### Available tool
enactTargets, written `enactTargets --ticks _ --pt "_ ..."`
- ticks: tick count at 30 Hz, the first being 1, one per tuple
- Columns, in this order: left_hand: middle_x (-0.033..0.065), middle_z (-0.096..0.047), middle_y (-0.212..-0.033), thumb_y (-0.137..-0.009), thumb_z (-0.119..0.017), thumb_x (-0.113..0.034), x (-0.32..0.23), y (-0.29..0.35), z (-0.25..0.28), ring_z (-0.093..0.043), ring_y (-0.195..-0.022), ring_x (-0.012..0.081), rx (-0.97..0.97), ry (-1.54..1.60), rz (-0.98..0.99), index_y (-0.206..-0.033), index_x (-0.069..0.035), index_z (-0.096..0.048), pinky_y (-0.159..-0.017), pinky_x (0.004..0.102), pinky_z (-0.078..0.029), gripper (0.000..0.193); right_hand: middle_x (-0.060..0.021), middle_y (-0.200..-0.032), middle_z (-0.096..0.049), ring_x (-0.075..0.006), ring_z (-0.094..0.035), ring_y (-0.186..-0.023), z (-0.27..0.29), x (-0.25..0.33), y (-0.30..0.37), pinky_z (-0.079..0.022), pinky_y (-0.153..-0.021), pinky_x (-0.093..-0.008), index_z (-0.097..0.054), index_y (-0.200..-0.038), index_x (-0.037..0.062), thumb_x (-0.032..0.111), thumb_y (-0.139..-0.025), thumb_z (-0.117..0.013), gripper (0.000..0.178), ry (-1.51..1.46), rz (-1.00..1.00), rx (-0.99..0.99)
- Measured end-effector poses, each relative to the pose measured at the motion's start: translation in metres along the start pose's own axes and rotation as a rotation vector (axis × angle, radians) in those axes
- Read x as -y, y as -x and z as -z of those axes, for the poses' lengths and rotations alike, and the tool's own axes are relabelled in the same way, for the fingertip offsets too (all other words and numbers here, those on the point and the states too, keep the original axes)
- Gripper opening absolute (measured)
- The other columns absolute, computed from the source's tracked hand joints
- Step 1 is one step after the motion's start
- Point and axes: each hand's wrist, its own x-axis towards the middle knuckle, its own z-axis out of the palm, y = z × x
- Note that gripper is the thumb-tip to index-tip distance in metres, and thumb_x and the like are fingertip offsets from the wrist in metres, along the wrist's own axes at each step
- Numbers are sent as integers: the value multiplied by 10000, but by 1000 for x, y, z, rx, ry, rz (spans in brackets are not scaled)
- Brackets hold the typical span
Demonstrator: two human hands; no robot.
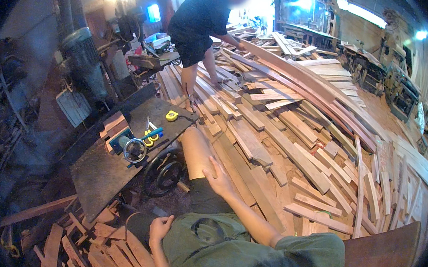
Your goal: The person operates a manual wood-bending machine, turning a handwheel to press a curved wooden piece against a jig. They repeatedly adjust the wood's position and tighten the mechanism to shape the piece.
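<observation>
My right hand [218, 178] rests on my bare right knee [197, 153], its fingers laid along the skin and holding nothing. Lower down, my left hand [160, 229] lies curled against my left thigh, with nothing visible in it. Ahead of me stands a dark metal machine table [92, 167] with a black handwheel [164, 172] below its edge. On the table are a yellow tape measure [172, 116], yellow-handled scissors [149, 137], a clamp-like fixture with a shiny round ring [135, 151] and a small stack of wooden blocks [115, 126]. Neither hand touches these.
Beyond the table a person in dark clothes [197, 25] bends over, one hand on a long reddish board [289, 65]. Loose planks [297, 159] cover the floor to the right. Offcuts [108, 257] pile up at lower left. Machines [398, 89] line the right side.
</observation>
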Motion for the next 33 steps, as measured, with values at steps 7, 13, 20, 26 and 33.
enactTargets --ticks 7,13,20,26,33 --pt "193 -587 -635 -874 -560 -502 10 1 2 -618 -642 365 -18 -11 -18 -716 -8 -634 -643 427 -471 524 -205 -1395 -457 -364 -420 -1310 0 16 3 -348 -1071 -424 -364 -1448 118 409 -913 -582 647 15 40 -14" --pt "188 -611 -641 -872 -566 -503 2 3 3 -629 -663 373 -17 26 -22 -800 -19 -694 -662 423 -486 505 -217 -1384 -461 -379 -448 -1275 -1 6 0 -368 -1048 -429 -394 -1428 114 374 -909 -598 616 -20 70 -36" --pt "102 -626 -610 -925 -593 -312 26 -12 3 -587 -595 152 -285 405 -257 -759 -21 -712 -609 327 -470 356 -242 -1318 -486 -381 -472 -1232 -19 2 -22 -387 -1027 -430 -453 -1348 48 332 -918 -596 535 189 227 -96" --pt "31 -617 -676 -994 -511 -311 -8 -58 154 -558 -645 97 -731 872 -326 -646 -39 -603 -625 272 -445 451 -167 -1022 -630 -278 -596 -997 -19 76 -129 -466 -914 -399 -603 -1110 9 210 -949 -561 261 -177 263 -72" --pt "9 -646 -776 -965 -541 -348 83 -192 235 -557 -682 94 -682 754 2 -872 -46 -675 -613 254 -446 343 -82 -963 -643 -165 -602 -898 -65 134 -181 -470 -809 -294 -616 -1106 41 237 -968 -547 249 -97 288 148"
